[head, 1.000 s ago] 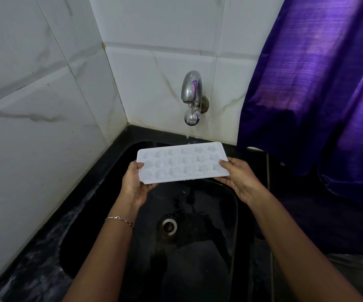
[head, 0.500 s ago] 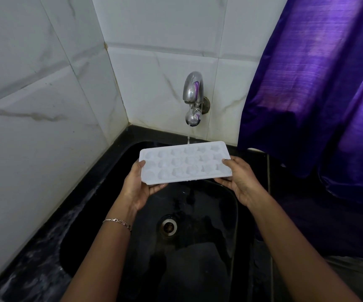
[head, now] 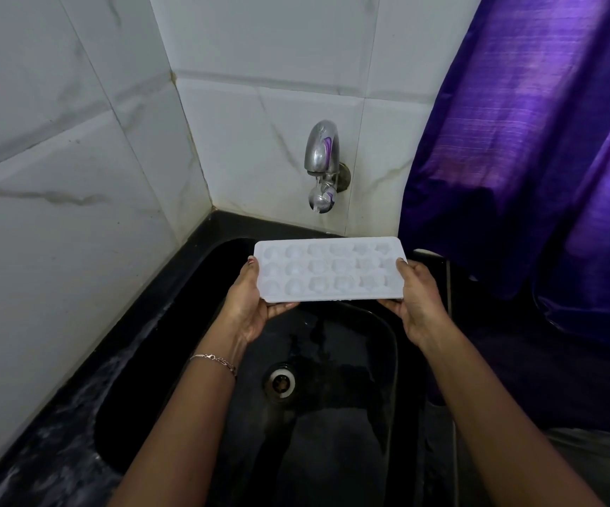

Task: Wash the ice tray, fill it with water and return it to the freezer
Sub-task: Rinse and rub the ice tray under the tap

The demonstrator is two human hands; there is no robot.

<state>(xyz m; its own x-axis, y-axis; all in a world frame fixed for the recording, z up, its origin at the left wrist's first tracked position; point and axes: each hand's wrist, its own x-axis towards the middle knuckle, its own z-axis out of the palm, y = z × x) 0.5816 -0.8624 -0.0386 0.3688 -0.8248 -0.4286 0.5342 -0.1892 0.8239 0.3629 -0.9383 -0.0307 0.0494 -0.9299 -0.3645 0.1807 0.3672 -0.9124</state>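
Note:
A white ice tray (head: 329,271) with several shaped wells is held level over the black sink (head: 186,316), just below the chrome tap (head: 321,166). A thin stream of water runs from the tap down behind the tray's far edge. My left hand (head: 250,305) grips the tray's left end, thumb on top and fingers under it. At the right end, my right hand (head: 418,300) holds it the same way. Whether the wells hold water I cannot tell.
The sink's drain (head: 280,384) lies below the tray. White marble tiles (head: 76,177) form the corner at left and back. A purple curtain (head: 537,140) hangs at the right over the black counter (head: 515,360). The counter at the left is wet.
The tray and both hands have drifted slightly up and to the right in view, staying under the tap. The grip is unchanged.

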